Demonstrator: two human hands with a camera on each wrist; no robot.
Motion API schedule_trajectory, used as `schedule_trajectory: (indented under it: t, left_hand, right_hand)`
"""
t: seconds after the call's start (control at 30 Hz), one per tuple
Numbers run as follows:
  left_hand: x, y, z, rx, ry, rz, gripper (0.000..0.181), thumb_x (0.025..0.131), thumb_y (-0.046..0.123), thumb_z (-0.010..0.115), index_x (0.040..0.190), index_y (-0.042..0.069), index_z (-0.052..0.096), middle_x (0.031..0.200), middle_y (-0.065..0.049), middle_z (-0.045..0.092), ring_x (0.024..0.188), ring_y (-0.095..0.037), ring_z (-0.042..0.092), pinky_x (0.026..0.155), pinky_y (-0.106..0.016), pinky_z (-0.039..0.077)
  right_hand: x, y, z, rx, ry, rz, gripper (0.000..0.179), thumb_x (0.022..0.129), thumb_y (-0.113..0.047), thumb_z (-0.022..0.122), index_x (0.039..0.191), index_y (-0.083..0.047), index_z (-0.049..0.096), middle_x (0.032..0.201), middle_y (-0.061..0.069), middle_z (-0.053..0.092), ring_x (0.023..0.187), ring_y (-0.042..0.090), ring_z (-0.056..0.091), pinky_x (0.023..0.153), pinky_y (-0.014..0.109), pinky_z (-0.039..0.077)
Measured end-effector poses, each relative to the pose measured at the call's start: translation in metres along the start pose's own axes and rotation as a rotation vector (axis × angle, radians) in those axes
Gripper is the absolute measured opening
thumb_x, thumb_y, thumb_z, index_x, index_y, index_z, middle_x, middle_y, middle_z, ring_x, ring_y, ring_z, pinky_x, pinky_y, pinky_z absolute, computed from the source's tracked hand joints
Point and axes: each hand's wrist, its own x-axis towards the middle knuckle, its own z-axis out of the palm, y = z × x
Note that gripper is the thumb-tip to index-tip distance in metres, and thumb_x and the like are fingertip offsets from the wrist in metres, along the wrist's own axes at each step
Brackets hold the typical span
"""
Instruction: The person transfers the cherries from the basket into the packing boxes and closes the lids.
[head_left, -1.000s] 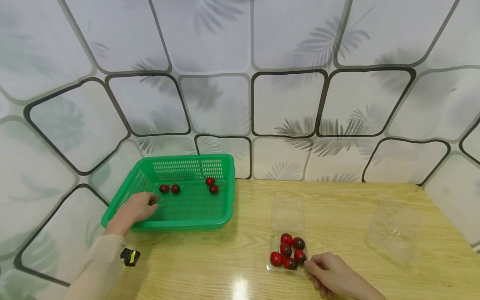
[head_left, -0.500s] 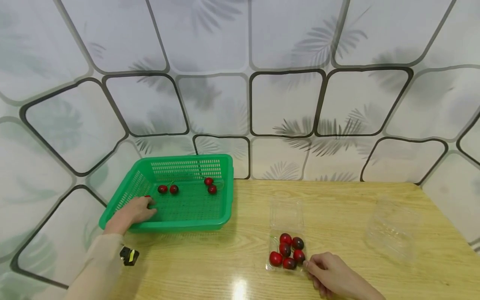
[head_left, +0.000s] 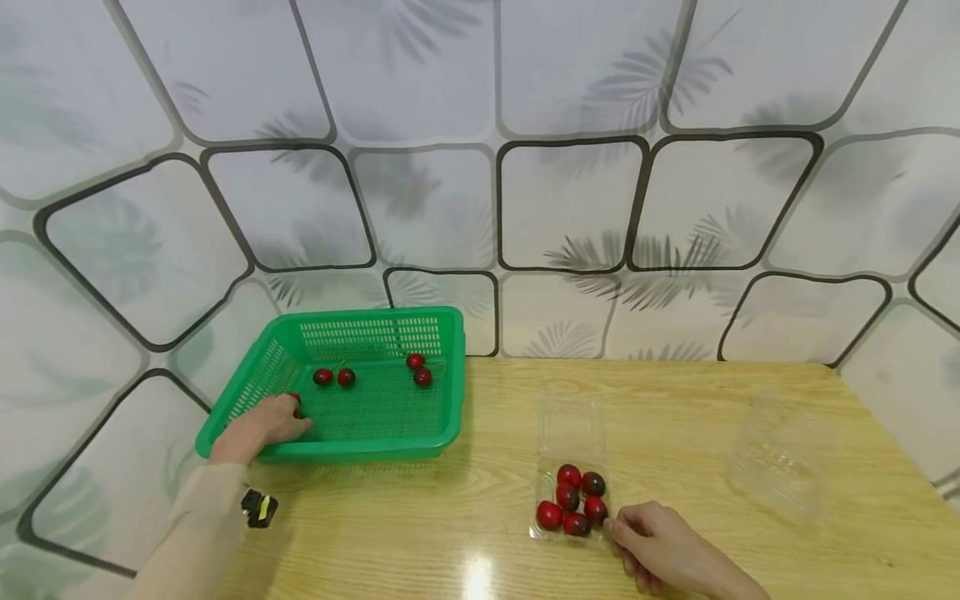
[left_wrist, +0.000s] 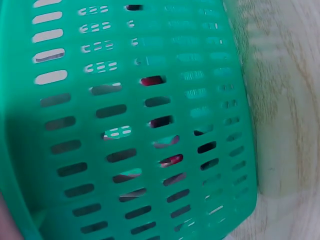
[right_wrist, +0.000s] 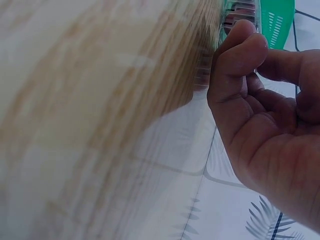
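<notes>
In the head view, my left hand (head_left: 264, 423) reaches over the near left rim of a green plastic basket (head_left: 360, 450). Its fingers are down at a red cherry (head_left: 296, 399); the hand covers much of the fruit, and I cannot tell whether it is gripped. The left wrist view faces the slotted basket wall (left_wrist: 25, 125), with red showing through some slots. My right hand (head_left: 660, 542) pinches the near right corner of a clear plastic clamshell box (head_left: 572, 425), thumb against fingers. Several dark red cherries (head_left: 567, 497) lie in the box, whose lid is folded back.
Two cherries (head_left: 333, 377) lie toward the back left of the basket, and two more cherries (head_left: 419, 370) on its right. Another clear plastic container (head_left: 783, 454) stands on the right of the wooden table (head_left: 390, 533). A patterned wall (head_left: 570, 208) rises behind.
My left hand has shifted slightly left and lower in the basket, and a red cherry now shows beyond its fingers. The right hand keeps its place at the box corner.
</notes>
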Motion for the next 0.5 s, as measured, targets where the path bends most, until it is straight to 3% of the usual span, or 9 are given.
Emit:
schedule_trajectory:
  t: [0.1, 0.2, 0.4, 0.5]
  left_hand:
    - [-0.0008, -0.0011, 0.0020, -0.060, 0.016, -0.013, 0.037, 0.097, 0.021, 0.055, 0.066, 0.016, 0.037, 0.065, 0.002, 0.030, 0.064, -0.016, 0.033, 0.062, -0.032, 0.032]
    - [-0.0018, -0.0023, 0.0037, -0.089, 0.040, -0.016, 0.041, 0.100, 0.022, 0.054, 0.063, 0.019, 0.036, 0.062, 0.005, 0.028, 0.060, -0.013, 0.031, 0.058, -0.030, 0.031]
    - [-0.0051, -0.0021, 0.0022, -0.101, 0.101, -0.006, 0.036, 0.101, 0.024, 0.059, 0.068, 0.009, 0.063, 0.059, 0.005, 0.035, 0.059, -0.014, 0.038, 0.057, -0.031, 0.034]
    - [-0.0055, -0.0015, 0.0021, -0.122, 0.126, -0.011, 0.035, 0.101, 0.023, 0.062, 0.071, 0.005, 0.069, 0.056, 0.005, 0.037, 0.055, -0.012, 0.036, 0.054, -0.029, 0.033]
  right_hand:
    - [0.0004, 0.0002, 0.0003, -0.004, 0.003, -0.002, 0.038, 0.108, -0.032, 0.051, 0.084, -0.004, 0.063, 0.065, -0.001, 0.058, 0.051, 0.009, 0.051, 0.044, 0.017, 0.042]
    - [0.0010, 0.0006, 0.0005, -0.008, 0.003, -0.005, 0.039, 0.108, -0.032, 0.051, 0.084, -0.004, 0.063, 0.065, -0.001, 0.058, 0.051, 0.009, 0.051, 0.044, 0.017, 0.042]
    - [0.0023, 0.0004, -0.0004, -0.032, 0.006, -0.004, 0.038, 0.108, -0.032, 0.052, 0.083, -0.005, 0.064, 0.064, -0.001, 0.059, 0.049, 0.008, 0.052, 0.044, 0.018, 0.044]
    - [0.0027, -0.0001, -0.0011, -0.043, 0.005, 0.006, 0.037, 0.107, -0.030, 0.052, 0.083, -0.005, 0.064, 0.063, -0.001, 0.059, 0.049, 0.008, 0.053, 0.045, 0.019, 0.045]
